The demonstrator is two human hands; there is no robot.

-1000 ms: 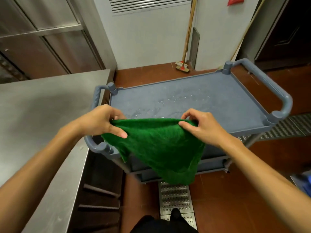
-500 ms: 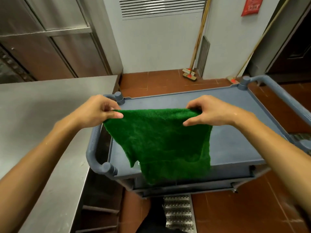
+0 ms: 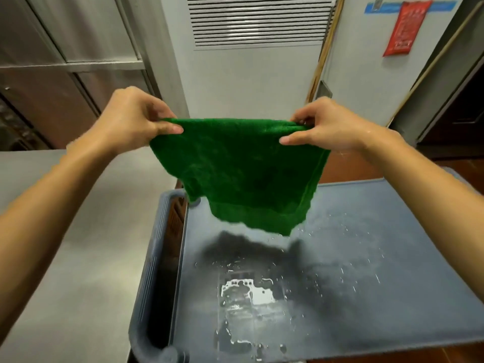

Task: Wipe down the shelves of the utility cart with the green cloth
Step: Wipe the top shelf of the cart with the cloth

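Head view, read left to right. The steel bench (image 3: pixel 86 244) fills the left side, with steel cabinet doors (image 3: pixel 65 48) behind it. My left grip (image 3: pixel 131 119) is raised above the far edge of the bench and pinches the left top corner of the cloth (image 3: pixel 241 174) between the thumb and curled fingers. Below it the grey handle (image 3: pixel 150 271) of the cart (image 3: pixel 419 318) loops along the left end of the shelf (image 3: pixel 379 263), just beside the bench. The cloth is in the air, stretched between my two grips. Its upper edge is taut and roughly level, and the rest hangs free above the far left part of the shelf. Its lowest corner is apart from the shelf, and it casts a dark shadow (image 3: pixel 235 247) on the surface beneath. Nearer to me, a shallow puddle (image 3: pixel 248 292) lies on the shelf and mirrors a bright shape, and droplets (image 3: pixel 348 231) are scattered to its right. Behind the cloth stands a white wall panel with a slatted vent (image 3: pixel 259 22). My right grip (image 3: pixel 327 127) pinches the right top corner of the cloth, with the fingers curled over the edge and the thumb beneath; the forearm crosses above the right part of the shelf. A wooden stick (image 3: pixel 323 56) leans in the wall corner above this grip. A red notice (image 3: pixel 403 30) hangs on the wall at upper right. Red floor tiles (image 3: pixel 348 169) show beyond the cart, and a dark door (image 3: pixel 461 108) closes the far right.
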